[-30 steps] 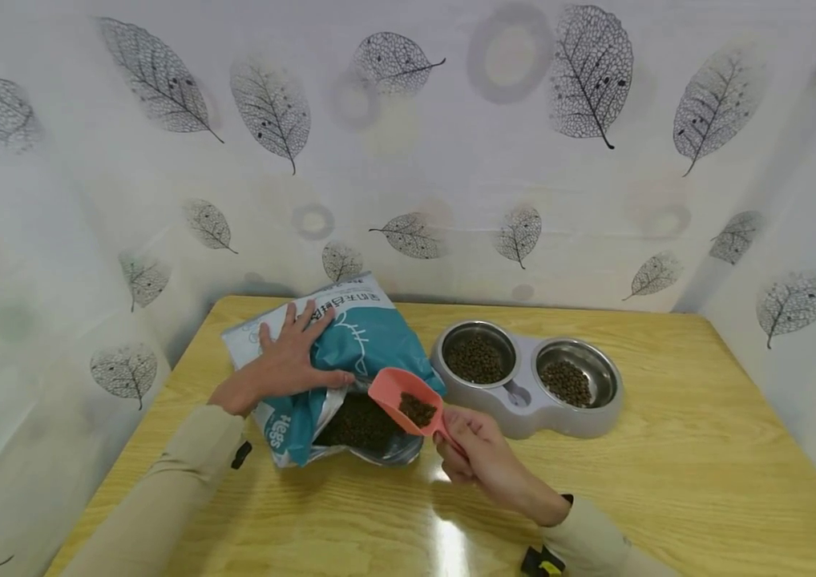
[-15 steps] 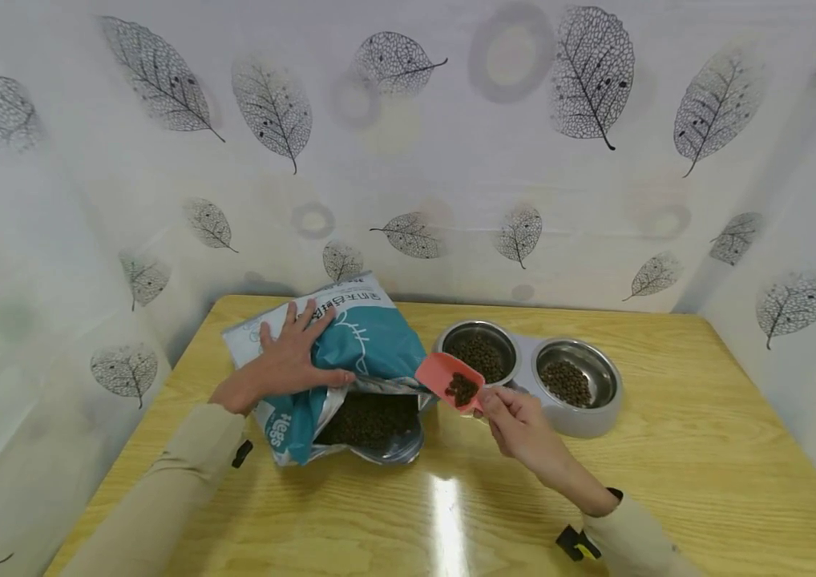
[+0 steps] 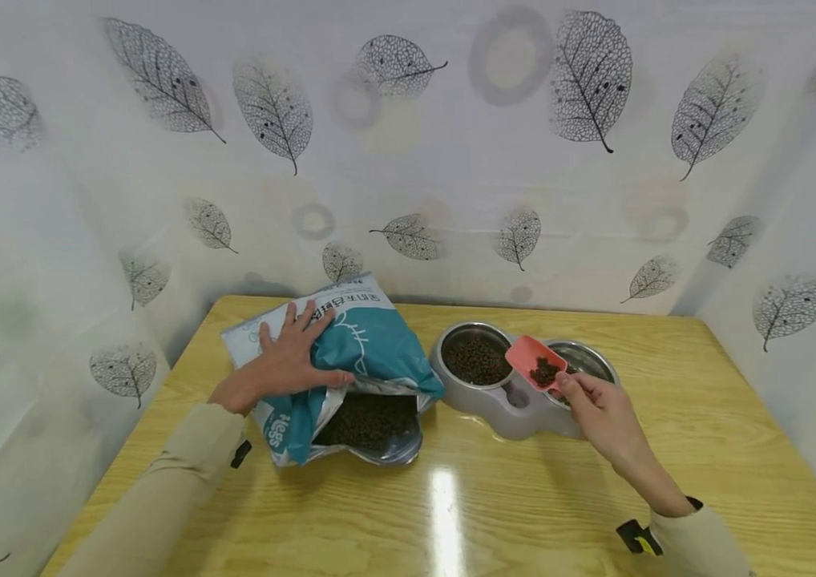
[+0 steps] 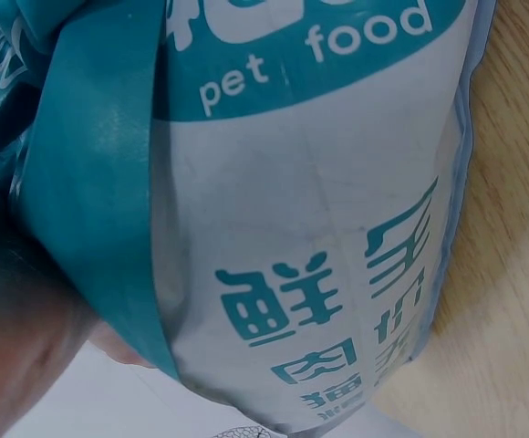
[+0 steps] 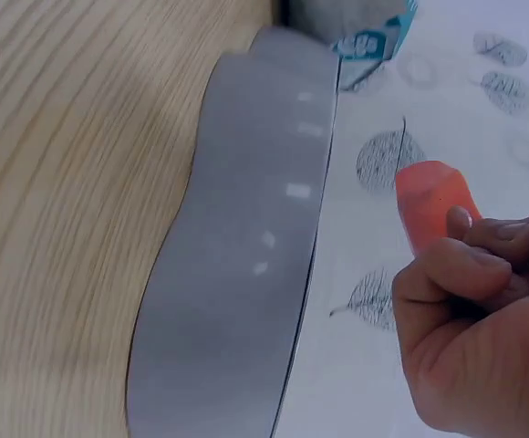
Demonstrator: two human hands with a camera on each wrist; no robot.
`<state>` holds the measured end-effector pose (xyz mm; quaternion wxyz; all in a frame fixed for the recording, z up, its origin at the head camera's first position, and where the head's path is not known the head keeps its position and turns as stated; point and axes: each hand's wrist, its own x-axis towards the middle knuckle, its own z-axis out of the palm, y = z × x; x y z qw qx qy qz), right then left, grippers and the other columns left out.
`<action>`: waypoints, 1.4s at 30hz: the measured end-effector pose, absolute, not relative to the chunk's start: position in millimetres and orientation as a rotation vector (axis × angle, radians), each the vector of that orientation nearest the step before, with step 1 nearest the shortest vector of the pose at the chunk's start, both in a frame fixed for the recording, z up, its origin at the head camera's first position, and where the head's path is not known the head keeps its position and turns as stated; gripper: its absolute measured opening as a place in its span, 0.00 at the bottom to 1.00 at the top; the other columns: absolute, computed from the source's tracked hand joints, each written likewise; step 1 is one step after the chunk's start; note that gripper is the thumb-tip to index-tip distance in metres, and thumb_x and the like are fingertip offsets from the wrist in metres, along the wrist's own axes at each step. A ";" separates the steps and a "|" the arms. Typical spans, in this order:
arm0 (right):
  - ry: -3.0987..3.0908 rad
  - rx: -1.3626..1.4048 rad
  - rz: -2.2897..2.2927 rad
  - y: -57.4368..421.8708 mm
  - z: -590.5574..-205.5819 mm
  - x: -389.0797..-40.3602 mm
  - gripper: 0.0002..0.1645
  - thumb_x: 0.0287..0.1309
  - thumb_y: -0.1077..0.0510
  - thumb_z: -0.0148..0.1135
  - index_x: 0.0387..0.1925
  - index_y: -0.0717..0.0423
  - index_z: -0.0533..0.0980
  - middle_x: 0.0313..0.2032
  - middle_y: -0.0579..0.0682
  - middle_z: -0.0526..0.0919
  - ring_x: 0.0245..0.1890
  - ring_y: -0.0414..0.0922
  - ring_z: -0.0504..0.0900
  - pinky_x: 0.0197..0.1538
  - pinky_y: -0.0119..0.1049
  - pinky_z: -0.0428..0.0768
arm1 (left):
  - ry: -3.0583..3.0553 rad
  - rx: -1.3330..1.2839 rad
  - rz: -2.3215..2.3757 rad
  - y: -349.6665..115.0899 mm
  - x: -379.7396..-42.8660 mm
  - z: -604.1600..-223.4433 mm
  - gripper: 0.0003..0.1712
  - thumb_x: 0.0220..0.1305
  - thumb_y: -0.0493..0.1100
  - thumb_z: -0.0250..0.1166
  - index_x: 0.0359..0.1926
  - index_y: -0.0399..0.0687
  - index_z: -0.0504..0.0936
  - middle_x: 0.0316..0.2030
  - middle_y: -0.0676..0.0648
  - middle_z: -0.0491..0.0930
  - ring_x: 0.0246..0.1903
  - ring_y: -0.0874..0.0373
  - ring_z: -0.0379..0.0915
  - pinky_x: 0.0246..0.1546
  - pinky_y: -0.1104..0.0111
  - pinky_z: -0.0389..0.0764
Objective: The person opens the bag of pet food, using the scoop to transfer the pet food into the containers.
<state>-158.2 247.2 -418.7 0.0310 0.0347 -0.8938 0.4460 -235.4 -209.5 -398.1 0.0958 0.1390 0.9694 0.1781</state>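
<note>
My left hand (image 3: pixel 285 361) lies spread on top of a teal and white pet food bag (image 3: pixel 379 336), fingers straight. The bag rests on its side, its mouth facing me with brown kibble (image 3: pixel 368 421) inside; the left wrist view shows its printed face (image 4: pixel 274 192). My right hand (image 3: pixel 606 413) grips the handle of a coral-pink scoop (image 3: pixel 526 353) carrying a small heap of kibble. It hovers over the right steel bowl (image 3: pixel 588 357) of a grey double feeder (image 3: pixel 466 401), hiding part of that bowl. Kibble also lies in the left bowl (image 3: pixel 476 357).
Everything stands on a wood-grain table (image 3: pixel 379 521). Behind and at both sides hangs a pale cloth (image 3: pixel 444 176) printed with leaves. In the right wrist view the feeder's grey side wall (image 5: pixel 237 237) is close beside my hand.
My right hand has carried the loaded scoop rightward from the bag's mouth, past the left bowl, to above the right bowl. The left hand and bag stay put.
</note>
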 end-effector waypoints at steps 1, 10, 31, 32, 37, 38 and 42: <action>-2.770 0.086 1.326 252.1 -419.0 -158.0 0.26 0.79 0.45 0.50 0.44 0.63 0.82 0.13 0.40 0.63 0.12 0.35 0.58 0.17 0.33 0.63 | 2.871 0.411 0.529 -209.3 -235.2 -398.2 0.70 0.54 0.78 0.66 0.84 0.53 0.43 0.82 0.35 0.32 0.79 0.29 0.20 0.67 0.21 0.30; -2.789 0.047 0.859 287.4 -424.0 -155.0 0.26 0.79 0.49 0.50 0.47 0.66 0.84 0.15 0.44 0.70 0.16 0.37 0.59 0.24 0.33 0.59 | 2.867 0.410 0.535 -209.0 -235.1 -398.1 0.69 0.54 0.79 0.66 0.84 0.53 0.43 0.82 0.36 0.32 0.80 0.29 0.20 0.67 0.21 0.30; -2.687 0.262 0.275 289.6 -443.0 -159.5 0.15 0.64 0.61 0.69 0.24 0.60 0.74 0.11 0.44 0.59 0.12 0.41 0.58 0.16 0.33 0.53 | 2.870 0.425 0.552 -210.8 -235.3 -399.6 0.69 0.54 0.77 0.67 0.84 0.52 0.44 0.82 0.35 0.33 0.79 0.29 0.20 0.66 0.21 0.28; -2.663 0.269 0.250 290.8 -443.5 -159.3 0.16 0.63 0.61 0.69 0.23 0.59 0.73 0.11 0.44 0.58 0.12 0.41 0.57 0.16 0.33 0.52 | 2.871 0.423 0.551 -210.8 -235.2 -399.1 0.69 0.54 0.77 0.67 0.84 0.52 0.44 0.82 0.35 0.33 0.79 0.29 0.20 0.66 0.21 0.28; -2.529 0.327 0.202 293.1 -443.5 -159.2 0.15 0.61 0.62 0.69 0.23 0.60 0.73 0.12 0.44 0.56 0.12 0.38 0.52 0.17 0.31 0.48 | 2.875 0.419 0.543 -210.7 -235.1 -397.2 0.69 0.54 0.77 0.67 0.84 0.52 0.44 0.82 0.35 0.33 0.79 0.29 0.20 0.67 0.22 0.28; -2.522 0.335 0.247 292.1 -442.3 -159.3 0.14 0.62 0.63 0.68 0.23 0.61 0.73 0.11 0.43 0.57 0.12 0.36 0.52 0.17 0.30 0.49 | 2.876 0.422 0.544 -210.4 -235.2 -397.4 0.69 0.54 0.78 0.67 0.84 0.52 0.44 0.82 0.35 0.33 0.79 0.29 0.21 0.67 0.21 0.28; -2.621 0.300 0.634 283.2 -432.7 -157.2 0.13 0.71 0.58 0.62 0.30 0.62 0.80 0.13 0.41 0.64 0.14 0.32 0.55 0.19 0.30 0.56 | 2.872 0.424 0.545 -210.0 -235.3 -397.8 0.69 0.54 0.78 0.67 0.84 0.52 0.44 0.82 0.34 0.34 0.79 0.28 0.21 0.67 0.21 0.29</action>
